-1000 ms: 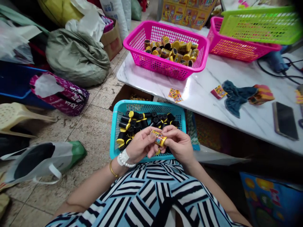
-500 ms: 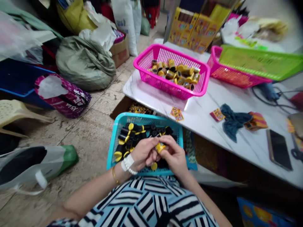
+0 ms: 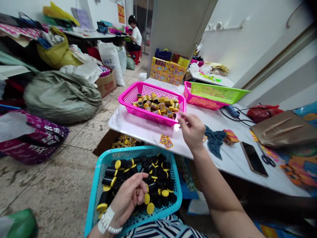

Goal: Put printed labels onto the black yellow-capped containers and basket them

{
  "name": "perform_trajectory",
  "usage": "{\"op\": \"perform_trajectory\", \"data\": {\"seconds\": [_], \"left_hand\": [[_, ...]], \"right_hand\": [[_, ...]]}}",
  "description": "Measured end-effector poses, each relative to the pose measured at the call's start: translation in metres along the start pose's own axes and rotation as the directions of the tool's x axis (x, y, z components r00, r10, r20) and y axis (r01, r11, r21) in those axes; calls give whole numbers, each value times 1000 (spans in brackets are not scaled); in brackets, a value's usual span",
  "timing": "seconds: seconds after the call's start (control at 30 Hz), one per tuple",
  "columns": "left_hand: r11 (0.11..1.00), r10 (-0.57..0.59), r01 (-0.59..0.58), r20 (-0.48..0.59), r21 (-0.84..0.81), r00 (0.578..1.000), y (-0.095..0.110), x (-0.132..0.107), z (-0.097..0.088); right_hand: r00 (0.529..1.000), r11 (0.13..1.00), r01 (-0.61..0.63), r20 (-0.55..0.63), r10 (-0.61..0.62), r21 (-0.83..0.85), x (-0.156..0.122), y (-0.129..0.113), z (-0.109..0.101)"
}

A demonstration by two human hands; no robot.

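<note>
My left hand [image 3: 131, 195] hangs over the turquoise basket [image 3: 178, 193], fingers curled and thumb against the forefinger; what it holds, if anything, is hidden. Below it lie black cylinders with yellow caps [image 3: 109, 180]. At the right front corner of the pink basket [image 3: 148, 116] is my right hand [image 3: 193, 129], its fingers bent inward and thumb close to them. I cannot make out anything in that hand. Inside the pink basket is a heap of similar small cylinders wrapped in yellow printed labels [image 3: 162, 107].
On the marbled table [image 3: 138, 124] lie printed stickers [image 3: 166, 141], a blue cloth [image 3: 213, 142], a phone [image 3: 254, 158] and scissors [image 3: 268, 160]. A green basket [image 3: 218, 92] rests in another pink one. Bags cover the floor at left. A person [image 3: 135, 35] sits far back.
My hands have parted. The right one has moved from the turquoise basket to the pink basket; the yellow-labelled piece is no longer visible between them. The view has tilted up and turned right.
</note>
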State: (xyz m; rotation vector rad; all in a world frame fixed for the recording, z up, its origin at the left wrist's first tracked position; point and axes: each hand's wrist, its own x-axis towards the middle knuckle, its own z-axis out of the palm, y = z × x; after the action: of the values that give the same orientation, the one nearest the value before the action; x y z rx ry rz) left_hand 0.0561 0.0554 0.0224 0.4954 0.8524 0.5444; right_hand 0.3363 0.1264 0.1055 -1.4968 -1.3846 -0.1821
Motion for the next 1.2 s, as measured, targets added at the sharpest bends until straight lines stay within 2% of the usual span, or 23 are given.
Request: {"op": "perform_trajectory", "data": {"seconds": [0.1, 0.17, 0.23, 0.47, 0.57, 0.67, 0.8, 0.87, 0.97, 1.1, 1.2], "left_hand": [[1000, -13, 11, -85, -26, 996, -7, 1, -14], [1000, -30, 29, -104, -11, 994, -9, 3, -19], [999, -45, 46, -91, 16, 995, -7, 6, -17], [998, -8, 6, 30, 69, 1000, 3, 28, 16], [998, -6, 2, 61, 61, 998, 1, 31, 20], [998, -18, 16, 31, 61, 999, -5, 27, 16], [998, -27, 28, -17, 56, 999, -9, 20, 10], [998, -13, 15, -27, 54, 1000, -7, 18, 9], [998, 21, -19, -22, 62, 1000, -3, 17, 7], [997, 43, -42, -9, 61, 999, 0, 18, 3], [996, 57, -55, -25, 72, 998, -1, 20, -1]], "right_hand": [[972, 995, -44, 225, 63, -90, -52, 21, 0], [951, 992, -40, 298, 75, -122, -81, 29, 1], [943, 991, -30, 324, 72, -133, -95, 32, 3], [908, 986, -76, 399, 131, -151, -79, 35, 11], [889, 989, -86, 439, 130, -119, -76, 37, 11], [890, 987, -98, 432, 145, -129, -78, 36, 12], [929, 982, -106, 335, 154, -157, -86, 33, 16], [943, 978, -159, 271, 191, -136, -89, 33, 17], [938, 960, -267, 204, 279, -84, -90, 34, 18], [911, 936, -349, 222, 348, -37, -92, 32, 13], [923, 950, -305, 225, 312, -66, -93, 30, 10]]}}
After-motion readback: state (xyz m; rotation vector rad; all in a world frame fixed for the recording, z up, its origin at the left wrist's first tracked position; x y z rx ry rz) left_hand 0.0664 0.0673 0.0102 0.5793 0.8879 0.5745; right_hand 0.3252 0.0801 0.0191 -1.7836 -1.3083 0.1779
